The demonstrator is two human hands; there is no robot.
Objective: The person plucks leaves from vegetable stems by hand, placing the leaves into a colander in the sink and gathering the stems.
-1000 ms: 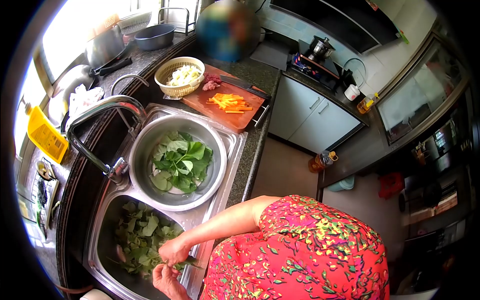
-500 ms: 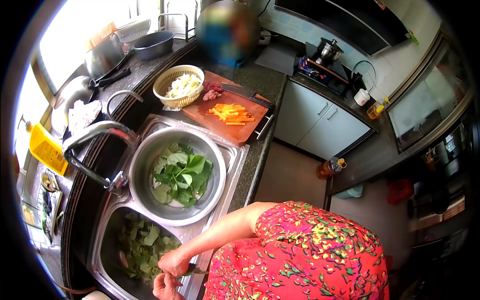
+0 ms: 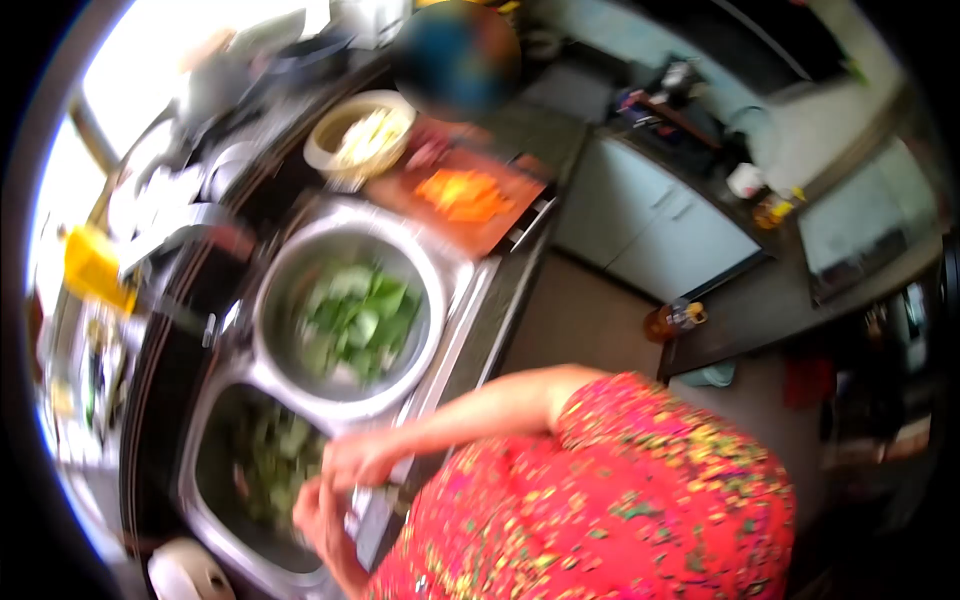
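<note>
Lower left of the frame, we see leaves in the sink, left of the right hand and left hand. Whether their bent fingers grasp anything we cannot tell; blur obscures any writing.

A dark kitchen countertop carries an inset metal sink, leafy greens in its near bowl and 1 wide metal basin resting over its far end. Beyond the basin, 1 reddish-brown cutting board lies flat, 1 pale basket at its left edge.

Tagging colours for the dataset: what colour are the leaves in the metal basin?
The leaves are green, best seen in the head view, though blurred.
</note>
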